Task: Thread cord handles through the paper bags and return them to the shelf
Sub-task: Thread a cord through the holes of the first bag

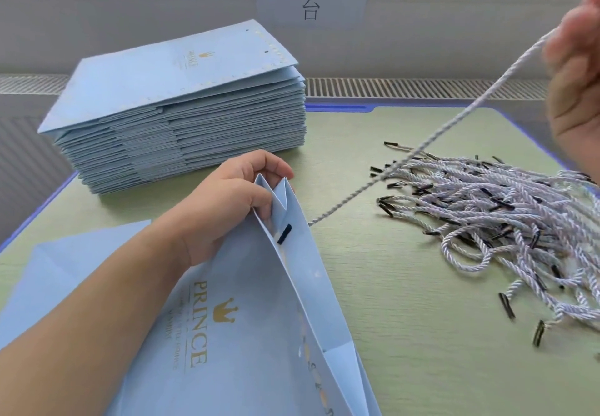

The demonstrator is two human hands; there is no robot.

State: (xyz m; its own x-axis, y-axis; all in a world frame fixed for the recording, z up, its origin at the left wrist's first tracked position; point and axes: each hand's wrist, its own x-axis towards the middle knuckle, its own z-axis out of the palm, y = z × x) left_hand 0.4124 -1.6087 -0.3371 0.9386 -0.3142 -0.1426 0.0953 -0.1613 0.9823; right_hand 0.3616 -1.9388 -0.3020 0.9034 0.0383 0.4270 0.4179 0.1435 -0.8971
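Observation:
A light blue paper bag [246, 334] printed "PRINCE" lies half open at the front of the table. My left hand [227, 201] pinches its upper corner at the folded gusset. A white twisted cord [431, 138] runs taut from the bag's edge up to my right hand [576, 84], which grips it high at the right edge of the view. The cord's black tip [284, 233] lies inside the bag against its inner face near the top hole. My right hand is blurred.
A tall stack of flat blue bags [181, 113] sits at the back left. A loose heap of black-tipped cords [506, 220] covers the right of the green mat [406, 302]. Another flat blue bag [74, 263] lies under my left forearm.

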